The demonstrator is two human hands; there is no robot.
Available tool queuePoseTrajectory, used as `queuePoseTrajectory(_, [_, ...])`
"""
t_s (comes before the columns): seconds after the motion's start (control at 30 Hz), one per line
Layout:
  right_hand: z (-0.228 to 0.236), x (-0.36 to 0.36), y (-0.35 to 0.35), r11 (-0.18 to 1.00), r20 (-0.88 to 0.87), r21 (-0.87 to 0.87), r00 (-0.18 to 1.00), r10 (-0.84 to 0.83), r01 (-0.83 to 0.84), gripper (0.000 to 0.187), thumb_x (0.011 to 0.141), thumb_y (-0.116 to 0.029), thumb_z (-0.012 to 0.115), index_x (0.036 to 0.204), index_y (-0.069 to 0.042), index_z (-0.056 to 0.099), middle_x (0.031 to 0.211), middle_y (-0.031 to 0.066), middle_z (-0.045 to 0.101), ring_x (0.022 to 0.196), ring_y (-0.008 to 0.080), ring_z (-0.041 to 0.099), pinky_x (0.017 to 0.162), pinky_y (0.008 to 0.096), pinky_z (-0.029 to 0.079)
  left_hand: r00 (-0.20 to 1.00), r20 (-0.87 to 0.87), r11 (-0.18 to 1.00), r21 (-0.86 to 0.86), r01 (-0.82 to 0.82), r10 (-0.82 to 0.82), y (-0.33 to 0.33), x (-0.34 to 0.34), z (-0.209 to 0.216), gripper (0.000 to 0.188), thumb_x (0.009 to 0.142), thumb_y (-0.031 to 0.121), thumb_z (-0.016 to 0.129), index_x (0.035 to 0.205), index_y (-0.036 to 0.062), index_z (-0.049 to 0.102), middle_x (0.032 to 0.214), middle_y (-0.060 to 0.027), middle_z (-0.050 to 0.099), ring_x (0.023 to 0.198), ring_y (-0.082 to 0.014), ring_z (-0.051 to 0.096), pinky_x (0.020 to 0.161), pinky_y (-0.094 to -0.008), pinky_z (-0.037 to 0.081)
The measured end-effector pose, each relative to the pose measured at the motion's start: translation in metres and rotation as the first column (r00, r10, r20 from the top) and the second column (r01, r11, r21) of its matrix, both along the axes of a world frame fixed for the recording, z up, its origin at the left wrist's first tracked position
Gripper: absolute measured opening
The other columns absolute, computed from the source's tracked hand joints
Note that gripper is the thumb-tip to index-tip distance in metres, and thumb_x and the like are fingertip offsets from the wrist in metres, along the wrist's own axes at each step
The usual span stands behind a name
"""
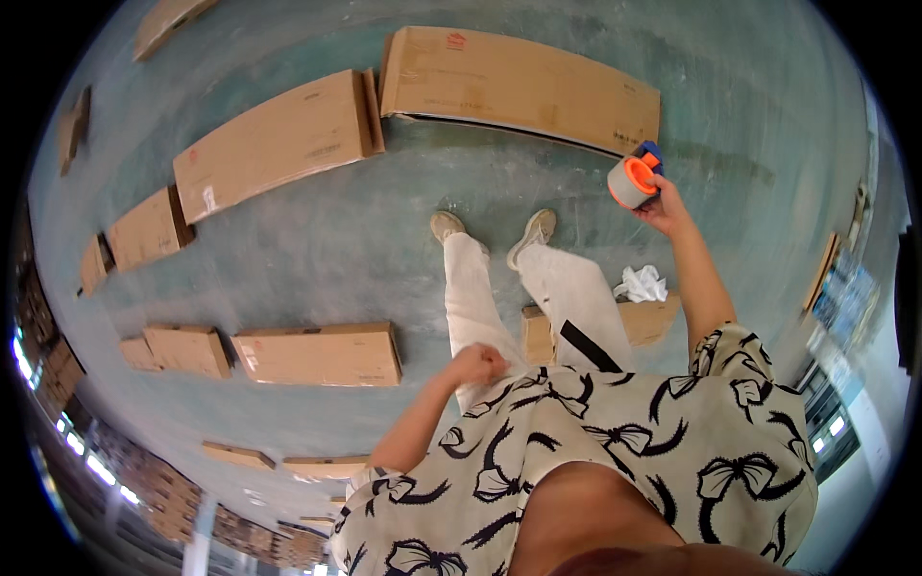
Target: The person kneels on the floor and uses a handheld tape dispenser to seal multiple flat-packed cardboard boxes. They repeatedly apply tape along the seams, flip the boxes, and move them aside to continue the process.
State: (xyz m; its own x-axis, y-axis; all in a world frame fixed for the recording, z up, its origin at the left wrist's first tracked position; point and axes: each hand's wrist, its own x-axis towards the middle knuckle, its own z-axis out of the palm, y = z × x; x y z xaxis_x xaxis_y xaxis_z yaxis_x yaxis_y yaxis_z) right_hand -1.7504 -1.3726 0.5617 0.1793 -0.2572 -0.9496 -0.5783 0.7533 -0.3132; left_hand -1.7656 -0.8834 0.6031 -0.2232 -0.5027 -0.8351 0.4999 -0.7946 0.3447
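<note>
My right hand (663, 207) is closed around a tape dispenser (635, 181) with an orange hub, a blue part at its top and a wide roll of pale tape. It is held out to the right, and in the picture it overlaps the near right corner of a long cardboard box (523, 88) on the floor. Close to my waist, my left hand (479, 366) hangs with its fingers curled in; whether anything is inside them is hidden. Left of the long box lies another long carton (279, 142), its end close to the first one.
Smaller cartons (151, 228) continue the row to the left. A closer row has a box (320, 354) left of my legs. Crumpled white plastic (642, 284) lies on a carton (649, 318) beside my right leg. Stacked boxes (163, 494) line the far lower left.
</note>
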Motion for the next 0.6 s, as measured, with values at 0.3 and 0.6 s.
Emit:
queuePoseTrajectory(0.3, [-0.098, -0.006, -0.06, 0.954, 0.364, -0.287, 0.931, 0.029, 0.082, 0.044, 0.088, -0.037, 0.057, 0.123, -0.011, 0.054, 0.118, 0.0039, 0.059, 0.103, 0.0192, 0.058, 0.083, 0.0376, 0.051, 0.077, 0.975, 0.892, 0.157, 0.425, -0.208, -0.095, 0.129, -0.175, 0.02, 0.082, 0.018, 0.062, 0.099, 0.006, 0.061, 0.103, -0.0159, 0.061, 0.092, -0.035, 0.06, 0.081, -0.0452, 0.049])
queuePoseTrajectory(0.6, [-0.24, -0.003, -0.167, 0.651, 0.343, -0.759, 0.855, 0.389, 0.008, 0.055, 0.081, -0.016, 0.065, 0.134, -0.009, 0.052, 0.13, 0.0124, 0.056, 0.117, 0.0222, 0.054, 0.099, 0.0348, 0.043, -0.573, 0.79, 0.785, 0.207, 0.584, 0.218, -0.174, 0.22, -0.339, 0.05, 0.089, 0.03, 0.06, 0.129, 0.004, 0.048, 0.129, -0.0159, 0.052, 0.119, -0.0351, 0.048, 0.099, -0.0474, 0.038])
